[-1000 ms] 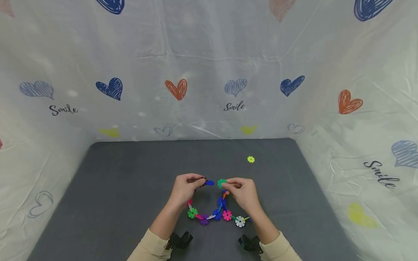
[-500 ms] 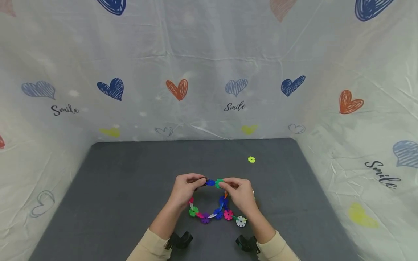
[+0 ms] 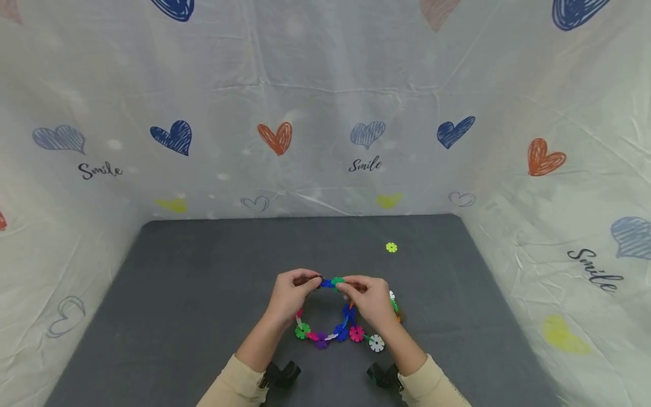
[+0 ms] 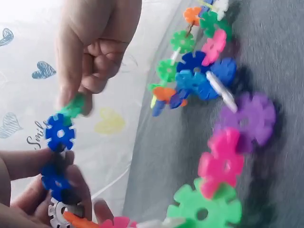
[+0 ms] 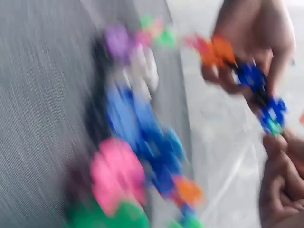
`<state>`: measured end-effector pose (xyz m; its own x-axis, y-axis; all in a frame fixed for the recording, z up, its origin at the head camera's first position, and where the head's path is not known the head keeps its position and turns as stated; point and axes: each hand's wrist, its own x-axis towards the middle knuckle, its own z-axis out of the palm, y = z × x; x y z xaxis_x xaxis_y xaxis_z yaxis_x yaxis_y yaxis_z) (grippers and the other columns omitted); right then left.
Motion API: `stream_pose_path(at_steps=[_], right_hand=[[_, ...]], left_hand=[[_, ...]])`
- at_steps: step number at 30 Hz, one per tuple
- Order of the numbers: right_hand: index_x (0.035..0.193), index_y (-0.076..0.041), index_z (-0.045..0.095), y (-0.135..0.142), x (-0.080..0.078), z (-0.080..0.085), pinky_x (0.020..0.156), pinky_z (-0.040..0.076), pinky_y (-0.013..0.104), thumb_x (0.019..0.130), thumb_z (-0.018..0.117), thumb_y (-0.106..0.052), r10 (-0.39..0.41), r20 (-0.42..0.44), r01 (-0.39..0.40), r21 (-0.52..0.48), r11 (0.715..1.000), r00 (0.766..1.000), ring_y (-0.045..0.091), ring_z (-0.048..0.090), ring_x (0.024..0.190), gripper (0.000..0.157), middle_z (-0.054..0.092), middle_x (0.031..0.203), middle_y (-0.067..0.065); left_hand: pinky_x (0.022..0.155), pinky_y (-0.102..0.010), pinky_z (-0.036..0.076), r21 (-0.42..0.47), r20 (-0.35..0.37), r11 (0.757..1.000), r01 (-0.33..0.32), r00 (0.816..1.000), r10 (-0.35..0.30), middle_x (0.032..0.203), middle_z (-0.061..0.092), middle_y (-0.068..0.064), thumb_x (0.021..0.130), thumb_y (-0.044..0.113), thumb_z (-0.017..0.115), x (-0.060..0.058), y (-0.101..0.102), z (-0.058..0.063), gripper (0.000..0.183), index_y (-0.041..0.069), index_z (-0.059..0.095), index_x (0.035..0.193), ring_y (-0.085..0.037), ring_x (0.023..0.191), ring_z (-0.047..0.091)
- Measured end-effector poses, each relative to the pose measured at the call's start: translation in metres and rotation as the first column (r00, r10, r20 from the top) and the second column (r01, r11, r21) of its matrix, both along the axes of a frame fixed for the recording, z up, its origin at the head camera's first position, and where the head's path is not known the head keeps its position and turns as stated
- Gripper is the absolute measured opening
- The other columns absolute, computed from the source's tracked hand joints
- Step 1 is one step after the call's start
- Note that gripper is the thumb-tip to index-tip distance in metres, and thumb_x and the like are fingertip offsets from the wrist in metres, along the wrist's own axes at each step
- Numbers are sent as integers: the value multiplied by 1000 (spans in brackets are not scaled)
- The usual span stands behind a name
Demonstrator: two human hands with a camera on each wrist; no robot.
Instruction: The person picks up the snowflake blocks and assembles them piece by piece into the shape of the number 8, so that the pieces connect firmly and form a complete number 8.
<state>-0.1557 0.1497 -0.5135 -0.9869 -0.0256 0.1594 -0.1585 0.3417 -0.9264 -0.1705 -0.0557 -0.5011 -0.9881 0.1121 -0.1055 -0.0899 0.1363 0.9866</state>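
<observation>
Notched plastic flower discs are linked into a colourful chain, with a green disc (image 3: 302, 330), a purple disc (image 3: 321, 340) and a white disc (image 3: 376, 343) along its near side. My left hand (image 3: 289, 293) pinches one end of this chain, beside a blue disc (image 4: 60, 132). Between thumb and fingers my right hand (image 3: 372, 299) holds a green disc (image 3: 337, 281). Its edge meets the blue disc's edge; whether their notches are fully interlocked I cannot tell. The stretch under my right hand is hidden in the head view. The right wrist view is blurred.
A lone yellow flower disc (image 3: 391, 247) lies toward the back right of the dark grey table (image 3: 203, 254). A pale curtain (image 3: 315, 102) printed with hearts surrounds the table's back and sides. Black camera mounts (image 3: 383, 376) sit at both wrists.
My right hand has moved left, bringing the green disc from apart to up against the blue disc. My left hand has barely moved. More of the chain shows to the right of my right wrist.
</observation>
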Motion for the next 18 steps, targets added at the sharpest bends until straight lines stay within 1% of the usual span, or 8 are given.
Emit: stream_pose_path(at_steps=[2, 4, 6, 8, 10, 13, 15, 18], right_hand=[[109, -11, 79, 13, -11, 2, 66, 56, 25, 90, 77, -32, 32, 46, -36, 78, 996, 998, 15, 73, 77, 28, 78, 91, 4], [115, -10, 77, 31, -24, 4, 73, 58, 30, 91, 76, -35, 19, 73, -31, 171, 985, 997, 16, 73, 86, 35, 78, 99, 3], [118, -8, 75, 51, -40, 4, 78, 58, 37, 93, 74, -34, -41, 79, 20, 250, 968, 996, 21, 73, 93, 37, 77, 105, 6], [121, -6, 73, 72, -57, 2, 82, 58, 44, 94, 73, -31, -113, 86, 81, 310, 947, 990, 27, 73, 99, 37, 76, 110, 11], [123, -5, 72, 89, -72, -3, 86, 56, 48, 95, 72, -28, -179, 100, 130, 371, 919, 979, 32, 70, 104, 36, 74, 114, 15], [127, -3, 68, 106, -90, -15, 87, 54, 50, 97, 69, -27, -246, 132, 163, 453, 877, 960, 35, 67, 108, 38, 72, 117, 18], [131, -3, 66, 112, -98, -23, 85, 53, 50, 98, 69, -27, -282, 155, 171, 498, 850, 947, 36, 66, 104, 41, 71, 115, 19], [136, -6, 62, 115, -105, -33, 82, 52, 50, 99, 67, -28, -321, 179, 173, 557, 812, 930, 35, 65, 100, 45, 70, 113, 19]], left_hand=[[85, -42, 56, -64, -34, 998, 27, 999, -30, 102, 73, -5, 96, 17, 70, -3, -3, 1, 16, 12, 76, 110, -20, 92, 68], [82, -39, 56, -154, -89, 987, 56, 994, -70, 103, 73, -2, 98, 21, 68, -6, -6, 3, 20, 15, 74, 115, -19, 92, 67], [78, -36, 54, -249, -133, 966, 69, 986, -104, 102, 73, 2, 99, 29, 67, -8, -8, 5, 22, 18, 74, 117, -16, 90, 67], [76, -34, 53, -333, -161, 939, 89, 976, -149, 101, 73, 5, 98, 36, 67, -10, -10, 7, 24, 20, 75, 114, -13, 87, 65], [73, -32, 52, -395, -151, 911, 120, 969, -194, 98, 73, 7, 97, 42, 67, -11, -10, 10, 26, 22, 77, 110, -10, 83, 63], [69, -31, 51, -441, -118, 879, 182, 959, -258, 96, 72, 6, 96, 42, 68, -10, -10, 12, 24, 22, 79, 104, -9, 79, 61], [68, -30, 51, -440, -92, 873, 211, 956, -277, 96, 72, 5, 96, 40, 69, -9, -10, 13, 23, 21, 80, 101, -9, 79, 60], [67, -31, 49, -427, -79, 880, 210, 960, -267, 95, 71, 3, 96, 37, 69, -9, -10, 13, 21, 19, 81, 98, -11, 78, 58]])
